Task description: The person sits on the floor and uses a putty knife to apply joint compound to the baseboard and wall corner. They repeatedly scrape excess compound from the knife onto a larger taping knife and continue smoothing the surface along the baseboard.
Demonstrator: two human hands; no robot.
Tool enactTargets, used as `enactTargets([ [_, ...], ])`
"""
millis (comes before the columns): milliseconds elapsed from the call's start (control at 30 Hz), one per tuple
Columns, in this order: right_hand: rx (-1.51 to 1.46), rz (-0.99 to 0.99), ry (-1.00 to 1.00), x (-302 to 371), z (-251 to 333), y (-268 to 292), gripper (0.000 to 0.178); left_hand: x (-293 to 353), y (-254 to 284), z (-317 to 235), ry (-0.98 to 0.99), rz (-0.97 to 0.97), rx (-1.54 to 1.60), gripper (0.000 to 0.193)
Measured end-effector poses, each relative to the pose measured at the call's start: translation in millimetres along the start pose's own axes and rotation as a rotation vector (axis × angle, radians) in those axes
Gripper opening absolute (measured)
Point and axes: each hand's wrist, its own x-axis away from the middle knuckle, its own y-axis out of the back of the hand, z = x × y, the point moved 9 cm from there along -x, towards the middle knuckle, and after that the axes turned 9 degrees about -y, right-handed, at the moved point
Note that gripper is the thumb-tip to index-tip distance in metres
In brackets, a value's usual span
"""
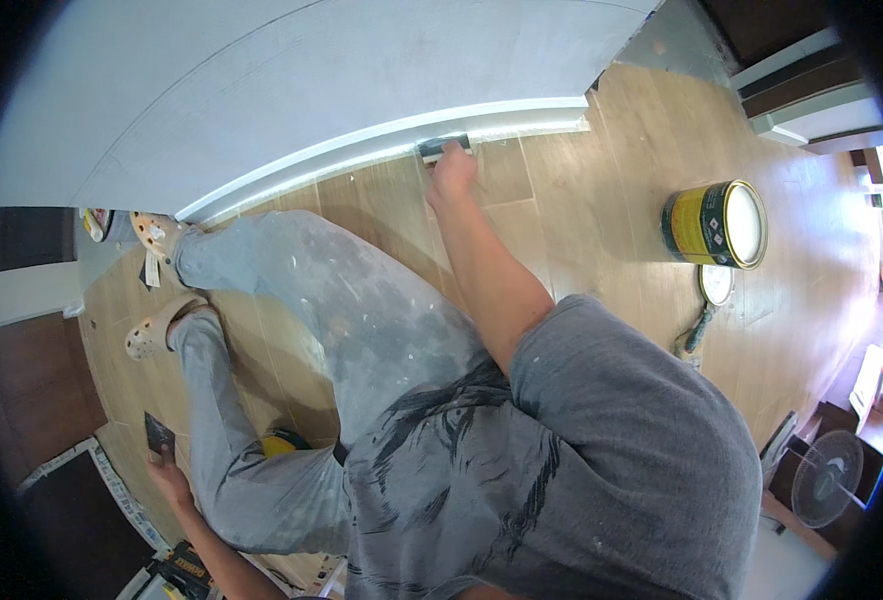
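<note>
My right hand (453,174) reaches to the foot of a pale wall panel (361,90). It grips a dark, flat scraper (445,148), whose blade lies at the floor along the white baseboard (391,133). A whitish strip runs on the floor beside that baseboard. At the lower left, beyond my bent leg, my left hand (169,480) holds a dark rectangular blade (159,437) up from the floor, thumb on its edge. The fingers behind both tools are partly hidden.
On the right stands a yellow and black paint can (701,222) with white at its top. A round white lid (716,284) and a brush (699,328) lie beside it. Another yellow container (281,442) shows behind my leg. A fan (827,480) stands at far right.
</note>
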Motion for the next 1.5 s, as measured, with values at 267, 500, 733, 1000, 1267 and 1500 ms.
enactTargets([
  [267,-0.111,0.043,-0.106,29,44,-26,0.025,3,-3,-13,-0.077,-0.020,0.053,0.045],
  [500,-0.036,0.296,0.182,74,186,4,0.032,8,15,-98,-0.092,-0.144,0.198,0.041],
  [733,0.200,0.436,0.364,199,244,-24,0.038,68,-26,-245,0.072,-0.202,1.281,0.031],
  [1000,0.612,1.127,0.553,406,110,-141,0.061,138,-100,-402,0.234,0.079,1.968,0.022],
  [1267,0.511,1.829,1.054,536,69,-149,0.058,142,-56,-369,0.128,0.012,2.086,0.030],
  [1500,0.935,2.089,1.577,561,32,-165,0.071,152,-45,-350,0.062,0.053,2.092,0.035],
])
